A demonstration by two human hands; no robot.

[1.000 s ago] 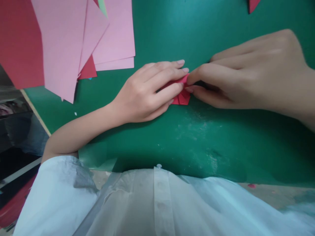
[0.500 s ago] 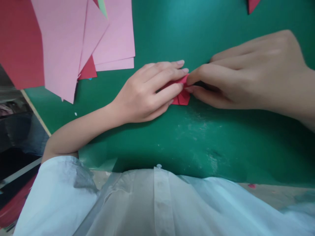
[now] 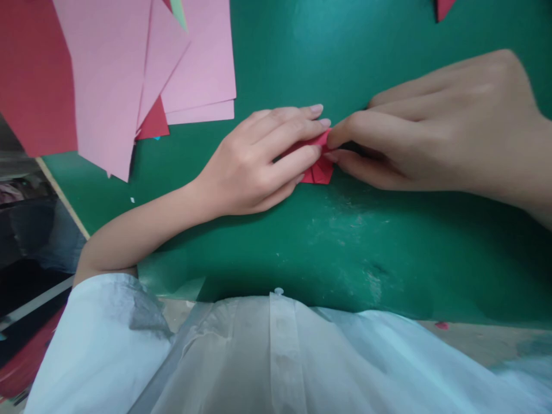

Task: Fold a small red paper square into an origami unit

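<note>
My left hand (image 3: 254, 164) and right hand (image 3: 431, 138) both pinch the small red paper (image 3: 319, 169), already folded compact, its shape unfinished.

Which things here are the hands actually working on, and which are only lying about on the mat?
In use:
- small folded red paper, pinched between both hands
- left hand, fingers pressing on it
- right hand, fingertips at its right edge
- green mat beneath it

Lying about:
- pink sheets, fanned at upper left
- large red sheet under them
- red scrap at the top edge
</note>
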